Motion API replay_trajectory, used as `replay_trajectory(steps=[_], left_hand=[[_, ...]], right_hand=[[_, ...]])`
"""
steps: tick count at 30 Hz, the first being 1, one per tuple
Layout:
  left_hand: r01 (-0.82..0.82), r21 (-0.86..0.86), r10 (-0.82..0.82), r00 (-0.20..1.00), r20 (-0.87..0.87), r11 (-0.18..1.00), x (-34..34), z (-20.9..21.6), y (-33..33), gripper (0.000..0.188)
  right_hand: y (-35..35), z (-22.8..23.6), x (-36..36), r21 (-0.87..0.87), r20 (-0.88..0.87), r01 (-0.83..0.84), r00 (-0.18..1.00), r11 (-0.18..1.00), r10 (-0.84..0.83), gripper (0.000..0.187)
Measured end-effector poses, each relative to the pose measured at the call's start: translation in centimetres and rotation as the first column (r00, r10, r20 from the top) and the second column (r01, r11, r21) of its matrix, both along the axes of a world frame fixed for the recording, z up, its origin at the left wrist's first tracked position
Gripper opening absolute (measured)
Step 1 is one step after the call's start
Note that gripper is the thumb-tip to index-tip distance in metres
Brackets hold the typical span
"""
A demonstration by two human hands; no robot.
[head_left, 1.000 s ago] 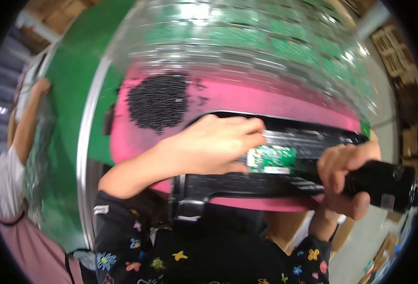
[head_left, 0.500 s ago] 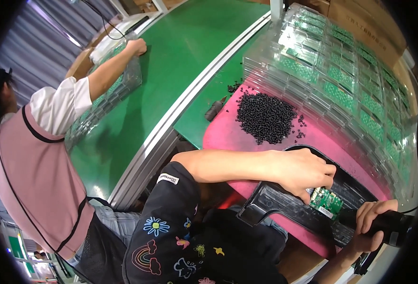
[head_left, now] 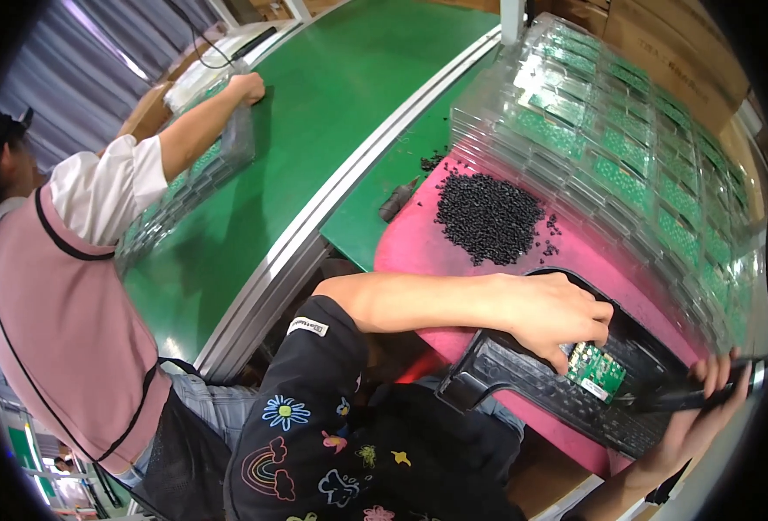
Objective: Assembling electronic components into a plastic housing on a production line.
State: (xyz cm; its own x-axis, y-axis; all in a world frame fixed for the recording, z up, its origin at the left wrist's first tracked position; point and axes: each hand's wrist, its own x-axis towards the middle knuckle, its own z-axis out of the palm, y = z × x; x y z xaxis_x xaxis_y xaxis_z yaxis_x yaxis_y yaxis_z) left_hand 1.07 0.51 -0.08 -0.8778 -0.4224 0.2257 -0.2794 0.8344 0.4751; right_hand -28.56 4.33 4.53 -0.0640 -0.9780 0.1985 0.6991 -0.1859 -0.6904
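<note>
A long black plastic housing [head_left: 523, 369] lies at an angle over the front edge of the pink mat. In it sits a small green circuit board [head_left: 596, 373] with white connectors and a white label. My left hand [head_left: 562, 317] reaches down into the housing, its fingers bent and closed on the board's far left edge; the fingertips are partly hidden. At the lower right my right hand [head_left: 705, 404] is wrapped round a black powered screwdriver [head_left: 692, 399]. The screwdriver lies almost level, its thin tip pointing left at the board's right edge; I cannot tell whether it touches.
Small black screws [head_left: 488, 217] lie heaped on the pink mat [head_left: 401, 247]. Beyond them stand stacked clear trays [head_left: 610, 148] of green boards. A dark grey roll [head_left: 394, 204] rests left of the mat. Across the metal rail, a co-worker [head_left: 71, 304] reaches over another tray stack [head_left: 193, 187].
My right hand has shifted slightly right and turned, tilting the screwdriver flatter and showing more of its shaft. My left hand and the board have barely moved.
</note>
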Motion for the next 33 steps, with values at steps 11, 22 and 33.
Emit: replay_trajectory(steps=[11,22,33], left_hand=[[-0.332,-0.238,0.278,0.932,-0.231,0.913,0.1,3.3,-1.2,0.032],[-0.392,-0.229,0.421,0.902,0.097,0.891,0.1,4.8,-0.6,0.019],[-0.941,-0.046,0.554,0.237,-0.798,0.337,9.7,7.7,4.6,0.033]], right_hand=[[6.0,-1.1,-0.5,0.041,-0.248,0.329,0.918,0.943,-0.31,0.038],[10.3,-5.1,-1.8,-0.653,-0.416,0.432,0.481,0.622,-0.771,0.04],[8.4,-11.0,-2.5,-0.565,-0.449,0.533,0.442,0.63,-0.776,0.044]])
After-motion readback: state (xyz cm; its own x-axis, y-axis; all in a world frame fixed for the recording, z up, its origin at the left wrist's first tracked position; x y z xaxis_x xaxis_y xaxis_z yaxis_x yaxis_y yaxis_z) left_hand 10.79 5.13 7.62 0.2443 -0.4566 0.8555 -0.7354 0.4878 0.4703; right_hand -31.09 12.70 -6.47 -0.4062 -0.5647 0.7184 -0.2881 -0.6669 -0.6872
